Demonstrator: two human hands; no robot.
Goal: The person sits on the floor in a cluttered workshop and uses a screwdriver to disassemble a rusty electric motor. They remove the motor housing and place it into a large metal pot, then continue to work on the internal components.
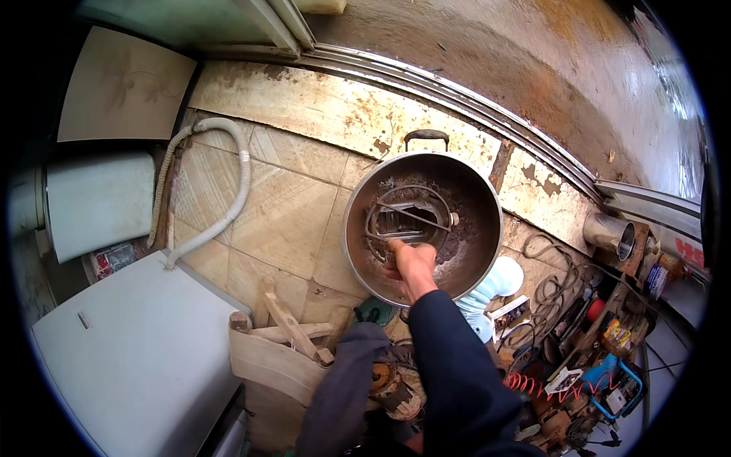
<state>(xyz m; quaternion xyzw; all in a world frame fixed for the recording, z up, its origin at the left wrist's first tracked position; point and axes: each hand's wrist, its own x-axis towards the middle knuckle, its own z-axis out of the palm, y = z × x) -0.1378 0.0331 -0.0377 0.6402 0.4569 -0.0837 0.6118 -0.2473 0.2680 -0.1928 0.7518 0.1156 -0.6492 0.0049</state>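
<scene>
A large round metal pot (480, 190) lies tilted on the tiled floor with its mouth toward me, a black handle (426, 135) at its far rim. Inside, a bent metal heating coil (403, 202) sits on a scaled, rust-stained bottom. My right hand (413, 263), in a dark blue sleeve, reaches into the pot from the near rim, and its fingers close on the coil's near loop. A second dark sleeve (346, 381) runs up to the pot's near edge. My left hand is hidden there.
A grey ribbed hose (228, 190) curves over the tiles at left, beside a white appliance (129, 350). A wooden stool (282, 343) stands near my legs. Cables, a red coiled wire (533, 381) and tools crowd the lower right. A metal door track (472, 99) runs behind the pot.
</scene>
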